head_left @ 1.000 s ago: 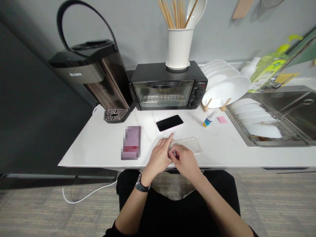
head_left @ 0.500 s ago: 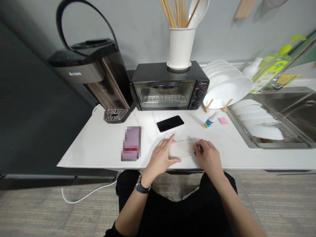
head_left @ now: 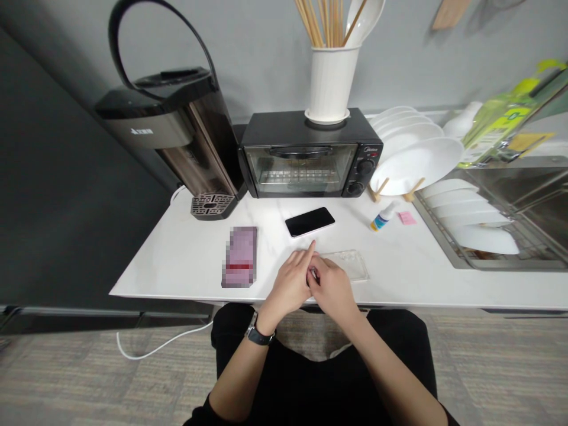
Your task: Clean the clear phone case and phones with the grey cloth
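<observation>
Clear plastic phone case [head_left: 345,264], flat on white surface [head_left: 177,266], long axis running sideways.
Left hand [head_left: 289,283] and right hand [head_left: 332,287] meet over its left end; grip cannot be told.

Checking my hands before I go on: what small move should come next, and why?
Probably slide the clear phone case toward the black smartphone: it lies just beyond the case on the counter, and your left hand and right hand meet at the case's left end.

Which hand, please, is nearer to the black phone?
Left: the left hand sits just below the phone, its index fingertip close but not touching; the right hand lies further below, to the left hand's right.
</observation>
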A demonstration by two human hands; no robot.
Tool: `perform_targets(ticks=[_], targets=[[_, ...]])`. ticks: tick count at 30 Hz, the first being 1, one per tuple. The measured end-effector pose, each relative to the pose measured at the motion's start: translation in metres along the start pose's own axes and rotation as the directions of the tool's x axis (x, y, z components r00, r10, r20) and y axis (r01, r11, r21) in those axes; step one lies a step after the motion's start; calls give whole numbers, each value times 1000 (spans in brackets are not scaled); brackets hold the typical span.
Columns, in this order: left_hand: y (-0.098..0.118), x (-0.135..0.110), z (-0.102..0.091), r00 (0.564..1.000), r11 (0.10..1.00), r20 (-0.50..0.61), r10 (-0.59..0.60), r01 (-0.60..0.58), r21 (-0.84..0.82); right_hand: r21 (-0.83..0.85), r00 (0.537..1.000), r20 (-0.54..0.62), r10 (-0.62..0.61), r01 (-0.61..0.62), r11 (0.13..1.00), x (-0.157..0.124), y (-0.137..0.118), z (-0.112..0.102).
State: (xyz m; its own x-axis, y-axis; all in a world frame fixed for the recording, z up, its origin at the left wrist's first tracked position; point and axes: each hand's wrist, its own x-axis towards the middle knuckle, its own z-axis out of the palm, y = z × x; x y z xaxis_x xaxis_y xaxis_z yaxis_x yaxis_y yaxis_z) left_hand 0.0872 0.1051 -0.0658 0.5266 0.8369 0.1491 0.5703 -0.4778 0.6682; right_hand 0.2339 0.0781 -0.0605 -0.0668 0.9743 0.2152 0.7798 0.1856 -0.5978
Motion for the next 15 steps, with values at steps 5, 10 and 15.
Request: perform_targets(ticks=[5, 10, 15], targets=[[2, 0, -2, 1000, 1000, 23, 15, -15, 7, 46, 1000, 29, 0, -2, 999, -15, 2, -8], [4, 0, -3, 999, 1000, 39, 7, -7, 14, 31, 999, -37, 29, -28, 999, -33, 28, -23], [4, 0, -3, 1000, 1000, 27, 5, -6, 13, -77, 989, -139, 51, -62, 995, -37, 59, -39]])
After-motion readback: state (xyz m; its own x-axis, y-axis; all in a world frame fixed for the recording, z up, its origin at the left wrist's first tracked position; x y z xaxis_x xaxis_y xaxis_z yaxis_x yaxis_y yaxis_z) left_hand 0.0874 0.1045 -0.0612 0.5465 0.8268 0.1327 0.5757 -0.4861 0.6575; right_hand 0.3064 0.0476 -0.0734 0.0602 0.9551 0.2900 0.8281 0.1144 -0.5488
